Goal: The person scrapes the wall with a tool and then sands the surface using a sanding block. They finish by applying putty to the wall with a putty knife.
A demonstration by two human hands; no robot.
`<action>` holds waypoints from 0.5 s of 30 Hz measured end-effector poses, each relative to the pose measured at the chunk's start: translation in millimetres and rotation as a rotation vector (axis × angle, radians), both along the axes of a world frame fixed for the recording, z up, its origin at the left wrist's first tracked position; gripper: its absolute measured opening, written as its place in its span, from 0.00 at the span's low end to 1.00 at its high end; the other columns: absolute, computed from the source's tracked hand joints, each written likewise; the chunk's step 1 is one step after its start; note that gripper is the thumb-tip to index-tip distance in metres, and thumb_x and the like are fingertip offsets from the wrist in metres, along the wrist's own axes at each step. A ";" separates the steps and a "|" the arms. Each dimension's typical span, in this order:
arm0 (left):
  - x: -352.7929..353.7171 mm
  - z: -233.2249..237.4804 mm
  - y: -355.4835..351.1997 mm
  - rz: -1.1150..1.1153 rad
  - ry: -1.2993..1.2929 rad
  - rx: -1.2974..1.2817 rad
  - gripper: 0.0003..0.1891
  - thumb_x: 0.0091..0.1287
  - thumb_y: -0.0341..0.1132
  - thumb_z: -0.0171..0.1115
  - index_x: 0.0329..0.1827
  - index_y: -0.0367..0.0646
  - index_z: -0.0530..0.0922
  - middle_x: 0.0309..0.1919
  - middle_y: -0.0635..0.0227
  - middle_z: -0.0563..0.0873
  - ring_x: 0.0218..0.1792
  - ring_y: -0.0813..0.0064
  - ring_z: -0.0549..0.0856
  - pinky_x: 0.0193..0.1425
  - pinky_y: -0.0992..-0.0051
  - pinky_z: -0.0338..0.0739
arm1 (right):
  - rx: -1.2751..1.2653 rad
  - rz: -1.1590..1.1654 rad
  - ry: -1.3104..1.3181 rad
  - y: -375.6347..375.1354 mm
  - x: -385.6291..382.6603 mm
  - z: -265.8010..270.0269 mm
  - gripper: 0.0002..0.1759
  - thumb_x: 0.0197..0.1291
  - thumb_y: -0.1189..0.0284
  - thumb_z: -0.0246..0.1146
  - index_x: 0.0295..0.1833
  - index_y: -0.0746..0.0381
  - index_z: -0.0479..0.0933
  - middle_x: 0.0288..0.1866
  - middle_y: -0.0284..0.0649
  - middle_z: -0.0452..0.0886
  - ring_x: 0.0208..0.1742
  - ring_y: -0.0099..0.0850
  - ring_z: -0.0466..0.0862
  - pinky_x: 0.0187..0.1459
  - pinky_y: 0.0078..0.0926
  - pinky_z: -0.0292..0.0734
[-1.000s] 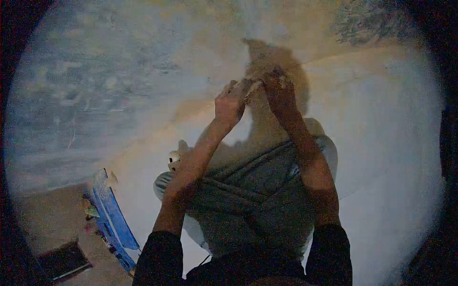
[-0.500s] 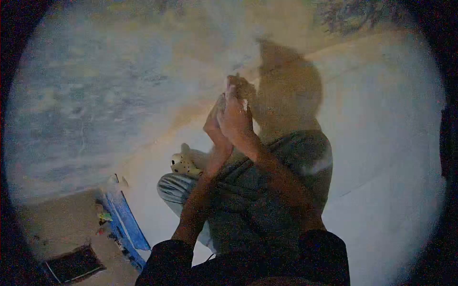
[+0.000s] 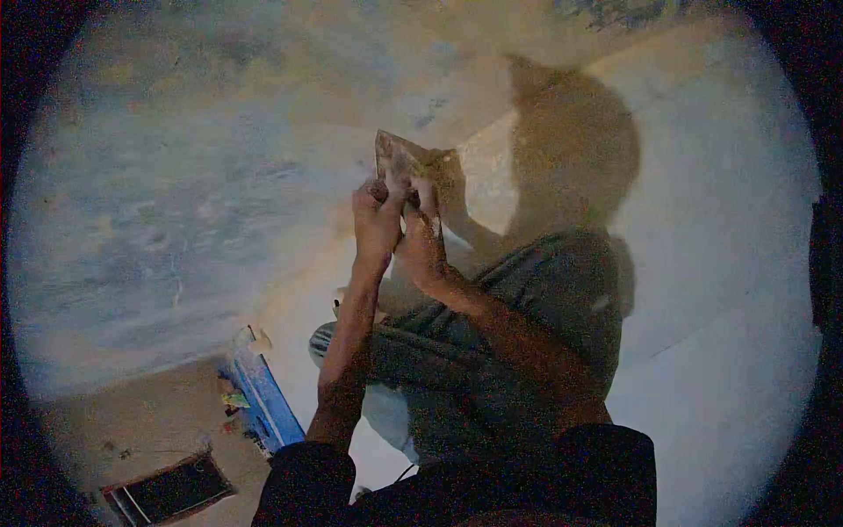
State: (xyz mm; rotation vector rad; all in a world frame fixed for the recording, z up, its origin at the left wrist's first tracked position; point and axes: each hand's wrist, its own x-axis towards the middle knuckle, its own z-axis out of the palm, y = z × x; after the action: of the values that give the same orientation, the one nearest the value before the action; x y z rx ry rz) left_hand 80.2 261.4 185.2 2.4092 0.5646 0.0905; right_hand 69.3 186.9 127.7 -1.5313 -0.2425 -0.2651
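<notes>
Pointed plate (image 3: 394,156) juts beyond left hand (image 3: 378,221), clamped on base; right hand (image 3: 422,246) apparently gripping too.

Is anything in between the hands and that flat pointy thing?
Nothing visible: the left hand seems to grip the flat pointy thing directly, and the right hand is close at its lower end. Finger details are blurry.

The pointed thing (image 3: 391,151) between eleven and twelve o'clock is muddy brown. The sleeves (image 3: 303,479) are black and the trousers (image 3: 500,351) are dark grey-green. At ten o'clock the floor (image 3: 202,176) has blue and grey smudges; at three it is pale grey. Between seven and eight, a board (image 3: 268,395) is bright blue.
</notes>
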 end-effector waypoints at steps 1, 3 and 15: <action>4.4 0.7 -0.2 0.045 -0.049 -0.102 0.14 0.71 0.39 0.62 0.35 0.34 0.80 0.20 0.69 0.78 0.22 0.80 0.74 0.24 0.75 0.68 | -0.076 -0.003 -0.020 -2.5 -1.9 1.0 0.25 0.51 0.81 0.64 0.58 0.71 0.73 0.56 0.51 0.71 0.54 0.47 0.76 0.57 0.37 0.71; 11.4 4.9 0.5 -0.019 -0.154 -0.155 0.15 0.72 0.39 0.61 0.35 0.33 0.80 0.21 0.68 0.79 0.22 0.80 0.75 0.24 0.74 0.70 | 0.135 -0.013 0.096 2.4 -1.8 -2.4 0.25 0.53 0.81 0.63 0.59 0.70 0.73 0.58 0.50 0.70 0.54 0.45 0.76 0.56 0.35 0.72; 15.8 -18.2 -15.0 -0.030 -0.510 0.152 0.13 0.71 0.37 0.60 0.45 0.34 0.77 0.30 0.60 0.86 0.27 0.74 0.83 0.31 0.72 0.80 | 1.026 0.527 1.030 29.8 53.2 -39.0 0.23 0.70 0.54 0.60 0.63 0.56 0.72 0.53 0.40 0.79 0.48 0.31 0.82 0.34 0.31 0.82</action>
State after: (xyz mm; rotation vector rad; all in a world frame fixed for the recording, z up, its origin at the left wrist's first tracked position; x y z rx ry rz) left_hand 95.9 246.4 166.9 2.4043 0.2897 0.7339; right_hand 122.5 216.7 88.7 -0.4041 0.2926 0.7292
